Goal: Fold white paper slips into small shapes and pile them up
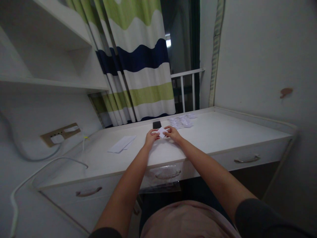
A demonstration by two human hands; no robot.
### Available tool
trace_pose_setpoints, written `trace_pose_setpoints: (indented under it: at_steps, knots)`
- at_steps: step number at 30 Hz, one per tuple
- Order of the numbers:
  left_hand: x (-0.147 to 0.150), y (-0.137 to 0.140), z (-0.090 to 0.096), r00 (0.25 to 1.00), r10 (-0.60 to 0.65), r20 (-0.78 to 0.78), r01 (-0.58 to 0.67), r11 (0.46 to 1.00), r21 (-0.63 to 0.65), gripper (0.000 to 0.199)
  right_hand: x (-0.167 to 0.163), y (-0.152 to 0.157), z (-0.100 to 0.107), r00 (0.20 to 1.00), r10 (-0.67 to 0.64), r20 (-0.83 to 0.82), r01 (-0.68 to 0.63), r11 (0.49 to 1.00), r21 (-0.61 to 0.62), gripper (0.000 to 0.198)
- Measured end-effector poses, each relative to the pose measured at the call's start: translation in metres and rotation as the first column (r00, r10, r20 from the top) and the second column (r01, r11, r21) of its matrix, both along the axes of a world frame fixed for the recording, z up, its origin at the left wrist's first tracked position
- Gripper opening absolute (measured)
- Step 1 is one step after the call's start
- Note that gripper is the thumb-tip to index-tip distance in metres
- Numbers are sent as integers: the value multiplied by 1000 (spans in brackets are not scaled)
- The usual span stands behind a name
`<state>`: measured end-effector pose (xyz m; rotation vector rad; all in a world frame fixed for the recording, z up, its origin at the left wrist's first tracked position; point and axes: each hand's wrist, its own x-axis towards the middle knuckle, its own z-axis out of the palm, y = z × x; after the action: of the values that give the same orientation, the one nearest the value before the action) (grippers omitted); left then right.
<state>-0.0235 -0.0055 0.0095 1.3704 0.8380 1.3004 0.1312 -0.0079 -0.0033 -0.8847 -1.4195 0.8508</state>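
A small piece of folded white paper [162, 132] is held between my two hands, just above the white desk. My left hand [151, 136] pinches its left side, thumb and fingers closed on it. On the opposite side, my right hand [172, 133] grips the paper the same way. Right behind the paper lies a dark flat object [157, 125], partly covered by the paper and hand. A stack of white paper sheets [122, 144] rests to the left of my left hand. Beyond my right hand sit several small folded white paper pieces [182, 121] in a cluster.
The white desk [237, 127] has drawers with a metal handle [247, 159] along its front. A white cable [61, 158] crosses the left end, near a wall socket [59, 135]. A striped curtain [146, 66] hangs behind; a wall closes the right side.
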Motion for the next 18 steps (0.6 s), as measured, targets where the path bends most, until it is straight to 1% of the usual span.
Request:
trace_pose_setpoints:
  at_steps: [2, 4, 9, 11, 18]
  knots:
    - [0, 0, 0, 1000, 20, 1, -20, 1000, 7, 36, 0, 0, -1, 1000, 11, -6, -10, 1000, 20, 34]
    - [0, -1, 0, 1000, 0, -2, 0, 1000, 15, 38, 1, 0, -1, 1000, 16, 2, -17, 999, 46, 33]
    - [1, -3, 0, 995, -91, -47, 93, 995, 36, 33, 3, 0, 1, 1000, -2, 7, 2, 996, 89, 19]
    - [1, -3, 0, 992, -105, -69, 108, 993, 46, 32, 3, 0, 2, 1000, -6, 16, 5, 996, 93, 16]
    - [-1, -1, -1, 993, -40, -110, 51, 994, 94, 31, 2, 1, 2, 999, 19, 27, -21, 997, 78, 28]
